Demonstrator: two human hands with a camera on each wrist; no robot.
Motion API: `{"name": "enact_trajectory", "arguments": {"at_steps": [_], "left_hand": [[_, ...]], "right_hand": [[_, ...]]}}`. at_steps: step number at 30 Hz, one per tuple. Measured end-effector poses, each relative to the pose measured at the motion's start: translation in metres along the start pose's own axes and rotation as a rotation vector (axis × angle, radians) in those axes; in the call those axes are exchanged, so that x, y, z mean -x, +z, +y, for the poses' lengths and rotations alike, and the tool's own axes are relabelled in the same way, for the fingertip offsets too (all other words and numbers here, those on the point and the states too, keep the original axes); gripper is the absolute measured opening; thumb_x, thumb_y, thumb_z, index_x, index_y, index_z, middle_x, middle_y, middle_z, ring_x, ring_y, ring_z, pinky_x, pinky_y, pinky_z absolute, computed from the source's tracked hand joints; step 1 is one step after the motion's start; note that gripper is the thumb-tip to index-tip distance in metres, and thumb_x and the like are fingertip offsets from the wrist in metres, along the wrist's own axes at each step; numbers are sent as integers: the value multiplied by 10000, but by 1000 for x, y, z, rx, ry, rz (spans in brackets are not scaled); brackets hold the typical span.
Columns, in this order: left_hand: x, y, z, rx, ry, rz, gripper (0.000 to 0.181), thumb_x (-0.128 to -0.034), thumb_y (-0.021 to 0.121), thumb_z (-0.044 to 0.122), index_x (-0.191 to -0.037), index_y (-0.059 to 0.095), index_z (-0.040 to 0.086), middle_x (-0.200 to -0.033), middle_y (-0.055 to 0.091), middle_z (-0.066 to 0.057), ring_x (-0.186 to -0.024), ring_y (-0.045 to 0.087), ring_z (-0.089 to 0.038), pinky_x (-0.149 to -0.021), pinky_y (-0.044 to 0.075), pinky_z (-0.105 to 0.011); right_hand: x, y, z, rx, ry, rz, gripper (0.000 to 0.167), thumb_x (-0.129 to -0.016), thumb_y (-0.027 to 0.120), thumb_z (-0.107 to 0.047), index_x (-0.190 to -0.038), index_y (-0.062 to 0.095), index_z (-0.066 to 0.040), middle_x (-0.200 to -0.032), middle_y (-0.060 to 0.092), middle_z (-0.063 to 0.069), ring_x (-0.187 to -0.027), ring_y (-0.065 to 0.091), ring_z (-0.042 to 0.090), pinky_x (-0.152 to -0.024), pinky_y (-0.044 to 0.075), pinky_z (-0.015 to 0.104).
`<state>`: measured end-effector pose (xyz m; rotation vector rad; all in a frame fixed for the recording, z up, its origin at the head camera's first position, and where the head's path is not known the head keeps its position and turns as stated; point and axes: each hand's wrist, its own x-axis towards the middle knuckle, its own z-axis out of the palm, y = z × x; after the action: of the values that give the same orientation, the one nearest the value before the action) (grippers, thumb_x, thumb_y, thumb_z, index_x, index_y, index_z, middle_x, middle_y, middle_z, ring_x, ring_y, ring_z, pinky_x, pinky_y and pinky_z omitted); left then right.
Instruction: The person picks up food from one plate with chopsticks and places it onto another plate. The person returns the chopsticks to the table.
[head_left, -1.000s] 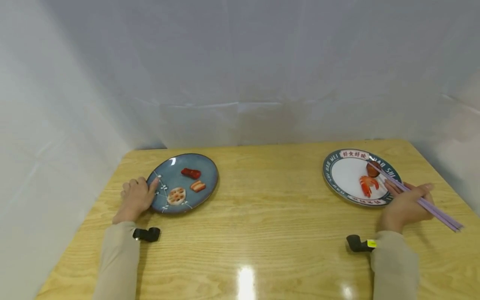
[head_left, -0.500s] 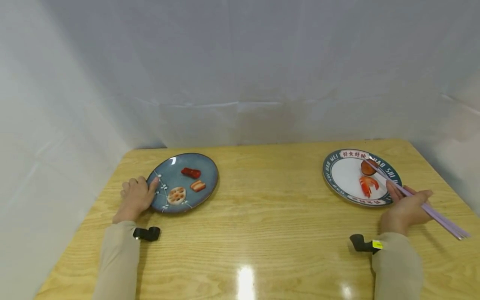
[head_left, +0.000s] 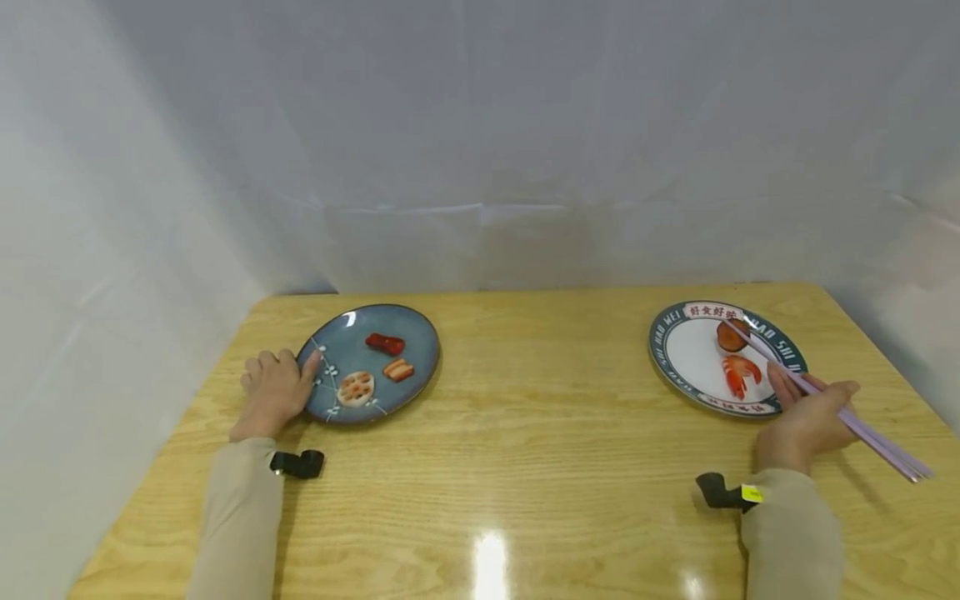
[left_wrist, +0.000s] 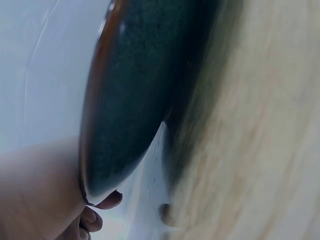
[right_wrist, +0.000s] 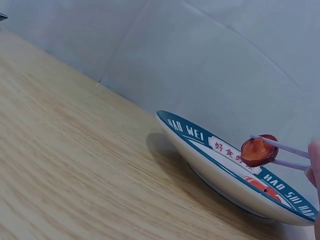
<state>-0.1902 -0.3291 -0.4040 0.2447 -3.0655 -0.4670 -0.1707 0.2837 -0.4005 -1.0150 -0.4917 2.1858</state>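
Note:
My right hand (head_left: 806, 423) holds a pair of lilac chopsticks (head_left: 870, 432) to the right of a white plate with a green lettered rim (head_left: 660, 354). In the right wrist view the chopstick tips pinch a round reddish-brown food piece (right_wrist: 259, 151) above this plate. An orange shrimp (head_left: 738, 375) lies on the plate, just in front of the piece. My left hand (head_left: 273, 392) grips the left edge of a blue plate (head_left: 408, 333), thumb over the rim. In the left wrist view fingertips (left_wrist: 111, 201) show by the underside of its rim.
On the blue plate lie a lotus root slice (head_left: 356, 388), a dark red piece (head_left: 386, 343) and a striped, bacon-like piece (head_left: 397, 370). Both plates rest on a wooden table (head_left: 525, 417). White sheeting (head_left: 480, 150) hangs behind it and at the sides.
The chopsticks have brought the round piece a little to the left, and it has turned to show more of its flat face. My left hand stays on the blue plate.

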Motion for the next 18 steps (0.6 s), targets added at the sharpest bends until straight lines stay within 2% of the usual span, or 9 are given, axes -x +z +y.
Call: {"name": "enact_trajectory", "arguments": {"at_steps": [3,11,18], "left_hand": [[0,0,1,-8,-8,3,682,-1031,195,498,-954,382,-153,-922,324,-303,-897,281,-468,-776,236,-558],[0,0,0,1,-47,6,766,-1015,202,538,-1009,378,-208,-978,359,-394,-958,300,-528,-822,233,-607],[1,2,-3,1,-50,13,757,-1013,201,541,-974,388,-191,-946,361,-376,-908,301,-501,-791,243,-591]], "right_hand": [[1,0,1,9,-1,-11,350,-983,519,-380,-929,557,-36,-769,677,158,-793,716,270,-626,540,308],[6,1,5,44,-2,-38,337,-981,511,-387,-1032,561,-57,-908,664,151,-792,717,267,-642,541,311],[7,4,8,55,-13,-46,327,-979,514,-388,-1050,539,-70,-921,653,139,-803,717,261,-650,541,301]]}}
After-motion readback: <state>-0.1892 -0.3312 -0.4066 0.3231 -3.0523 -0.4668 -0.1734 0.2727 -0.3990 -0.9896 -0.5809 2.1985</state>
